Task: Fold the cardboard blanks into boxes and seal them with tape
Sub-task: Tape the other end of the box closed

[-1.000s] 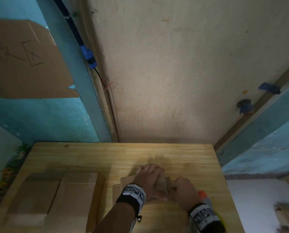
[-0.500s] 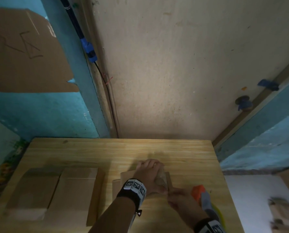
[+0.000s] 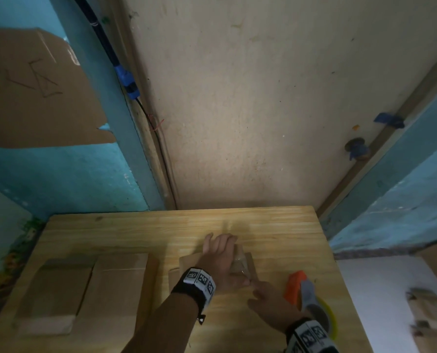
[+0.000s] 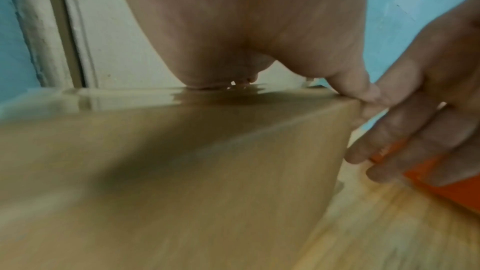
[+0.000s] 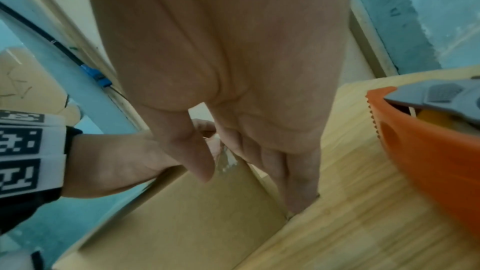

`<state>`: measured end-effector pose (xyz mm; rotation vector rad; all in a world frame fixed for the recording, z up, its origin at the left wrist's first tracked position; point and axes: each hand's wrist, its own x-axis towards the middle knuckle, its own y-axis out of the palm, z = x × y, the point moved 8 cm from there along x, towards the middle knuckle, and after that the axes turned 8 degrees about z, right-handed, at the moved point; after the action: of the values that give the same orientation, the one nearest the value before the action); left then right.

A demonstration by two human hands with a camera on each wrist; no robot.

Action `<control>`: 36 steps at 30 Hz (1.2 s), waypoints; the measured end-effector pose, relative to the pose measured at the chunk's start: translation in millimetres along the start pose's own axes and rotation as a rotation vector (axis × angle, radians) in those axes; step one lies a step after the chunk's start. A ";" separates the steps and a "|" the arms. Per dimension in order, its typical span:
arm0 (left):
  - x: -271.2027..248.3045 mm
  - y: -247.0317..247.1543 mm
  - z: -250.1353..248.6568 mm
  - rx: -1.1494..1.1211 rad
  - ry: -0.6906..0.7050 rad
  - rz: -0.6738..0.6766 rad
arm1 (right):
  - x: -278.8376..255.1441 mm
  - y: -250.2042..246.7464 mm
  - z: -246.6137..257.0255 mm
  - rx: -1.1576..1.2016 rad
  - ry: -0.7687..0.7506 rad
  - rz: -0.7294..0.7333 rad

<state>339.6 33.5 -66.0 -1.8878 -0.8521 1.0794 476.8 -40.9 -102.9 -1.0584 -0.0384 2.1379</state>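
Observation:
A small brown cardboard box (image 3: 187,262) stands on the wooden table (image 3: 136,230). My left hand (image 3: 222,256) lies flat on its top, palm (image 4: 246,28) down and pressing. A glossy strip of clear tape (image 5: 226,159) runs over the box's near right edge. My right hand (image 3: 263,296) touches that edge: its thumb (image 5: 197,163) is on the tape, and its straight fingers (image 5: 293,182) lie down the box's side (image 5: 187,213). It holds nothing. An orange and grey tape dispenser (image 3: 301,286) with a yellow roll lies just right of it.
Two flat cardboard blanks (image 3: 59,289) (image 3: 120,281) lie side by side at the table's left. A wall stands right behind the table's far edge. The table's right edge (image 3: 339,289) drops to a white floor where brown items (image 3: 426,314) lie.
My right hand has slid back off the box top toward me, down to the near right edge. The tape dispenser now shows beside it. My left hand stays on the box.

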 end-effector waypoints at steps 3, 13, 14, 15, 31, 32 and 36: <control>-9.8 -3.2 -10.4 0.106 0.067 -0.056 | -5.1 -10.5 -0.9 -0.017 0.002 -0.134; -47.5 -5.7 34.8 0.025 -0.104 0.018 | -36.6 -32.7 -70.0 -0.313 0.525 -0.517; -52.4 -4.2 39.7 0.033 -0.111 0.022 | -36.4 -27.4 -80.0 -0.263 0.595 -0.485; -56.8 -3.7 44.2 0.053 -0.117 0.023 | -36.9 -23.6 -89.4 -0.236 0.645 -0.486; -71.3 21.8 52.4 0.045 -0.311 -0.103 | -62.5 -83.4 -17.9 0.367 0.201 -0.763; -68.6 23.3 50.8 0.044 -0.330 -0.098 | -68.6 -87.6 -6.2 0.382 0.152 -0.782; -53.0 29.4 49.9 -0.208 -0.307 0.001 | -72.3 -94.4 36.1 0.428 -0.035 -0.731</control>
<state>277.9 -9.5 -88.6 -1.9167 -1.1748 1.3474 536.5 -7.5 0.8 -0.6192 0.0146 1.4126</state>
